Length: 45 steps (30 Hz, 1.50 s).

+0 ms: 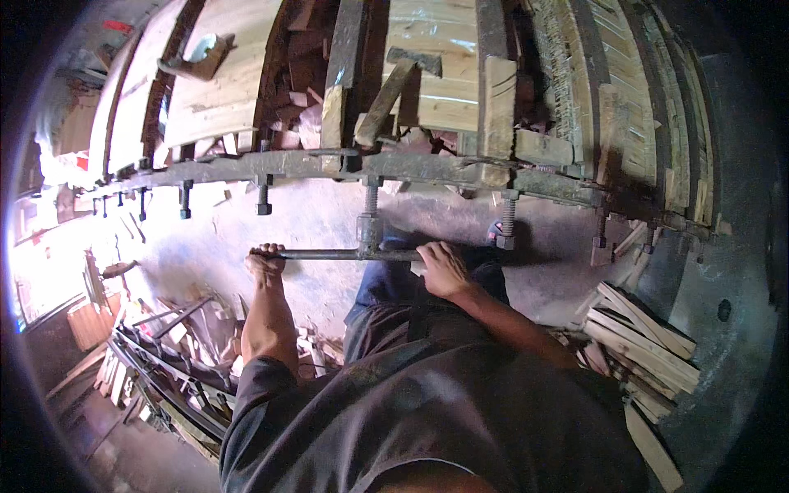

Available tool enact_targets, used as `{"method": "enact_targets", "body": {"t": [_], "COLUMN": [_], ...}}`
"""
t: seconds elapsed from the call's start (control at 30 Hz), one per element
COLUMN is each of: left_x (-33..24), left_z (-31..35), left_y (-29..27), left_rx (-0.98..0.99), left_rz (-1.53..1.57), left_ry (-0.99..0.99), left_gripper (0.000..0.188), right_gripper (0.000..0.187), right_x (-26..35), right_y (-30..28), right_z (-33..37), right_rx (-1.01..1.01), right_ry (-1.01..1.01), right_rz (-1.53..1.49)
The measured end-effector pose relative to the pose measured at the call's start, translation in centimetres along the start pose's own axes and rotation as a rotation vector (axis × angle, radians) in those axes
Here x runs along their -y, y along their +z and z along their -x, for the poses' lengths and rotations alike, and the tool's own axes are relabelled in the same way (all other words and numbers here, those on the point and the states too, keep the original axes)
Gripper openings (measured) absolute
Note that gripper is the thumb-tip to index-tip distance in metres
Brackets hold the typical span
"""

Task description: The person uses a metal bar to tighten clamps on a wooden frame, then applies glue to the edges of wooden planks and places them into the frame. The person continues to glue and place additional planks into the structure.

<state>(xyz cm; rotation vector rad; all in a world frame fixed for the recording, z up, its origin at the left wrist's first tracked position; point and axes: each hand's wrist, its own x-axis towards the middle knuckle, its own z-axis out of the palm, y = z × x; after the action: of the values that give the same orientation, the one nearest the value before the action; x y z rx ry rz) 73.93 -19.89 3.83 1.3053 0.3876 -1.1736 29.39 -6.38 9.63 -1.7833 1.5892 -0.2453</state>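
Observation:
A T-handled socket wrench [320, 255] lies crosswise in front of me, its socket [369, 233] on the end of a threaded clamp bolt [372, 195]. My left hand [266, 260] is closed round the left end of its bar. On the right end, my right hand [445, 269] is closed over the bar, its fingertips partly hidden. The bolt runs through a long dark metal beam [288, 164] along the near side of a wooden board clamp rack. Other bolts [508, 220] stick out toward me on both sides.
Pale glued boards [222, 90] lie between dark metal bars [495, 33] beyond the beam. A hammer [390, 90] and a small tray-like holder with a pale cup [197, 57] rest on top. Wood strips [641, 337] are piled at right; a metal frame [164, 378] and scraps lie at left.

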Motion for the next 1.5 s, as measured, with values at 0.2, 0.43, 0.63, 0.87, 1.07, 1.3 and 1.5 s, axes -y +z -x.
{"method": "enact_targets", "body": {"t": [0.2, 0.43, 0.63, 0.87, 1.07, 1.3, 1.5], "left_x": [-1.3, 1.4, 1.9, 4.5, 1.0, 0.7, 3.4], "left_z": [8.7, 20.3, 21.6, 23.8, 25.7, 23.4, 22.1], "left_y": [2.6, 7.5, 5.1, 5.5, 1.4, 1.2, 2.0], "left_rx": [0.105, 0.065, 0.077, 0.241, 0.438, 0.589, 0.463], "left_rz": [-0.058, -0.120, -0.140, -0.027, -0.376, -0.016, 0.105], "left_ry": [0.251, 0.577, 0.772, 0.641, 0.625, 0.177, 0.130], "left_gripper": [0.022, 0.026, 0.035, 0.031, 0.046, 0.056, 0.033], "right_gripper": [0.027, 0.039, 0.039, 0.043, 0.047, 0.024, 0.038], "right_x": [-6.8, -10.0, -4.2, 10.9, 22.9, 27.0, 27.7], "right_y": [-2.6, -6.9, -11.2, -8.0, -2.2, -3.9, -4.0], "right_z": [8.0, 8.8, 4.8, -6.5, -11.9, -13.2, -13.1], "right_rx": [0.016, 0.133, 0.242, 0.053, 0.525, 0.681, 0.656], "right_ry": [0.070, -0.033, -0.207, -0.600, -0.605, -0.444, -0.599], "right_rz": [-0.169, -0.373, -0.421, -0.457, -0.313, -0.519, -0.514]}}
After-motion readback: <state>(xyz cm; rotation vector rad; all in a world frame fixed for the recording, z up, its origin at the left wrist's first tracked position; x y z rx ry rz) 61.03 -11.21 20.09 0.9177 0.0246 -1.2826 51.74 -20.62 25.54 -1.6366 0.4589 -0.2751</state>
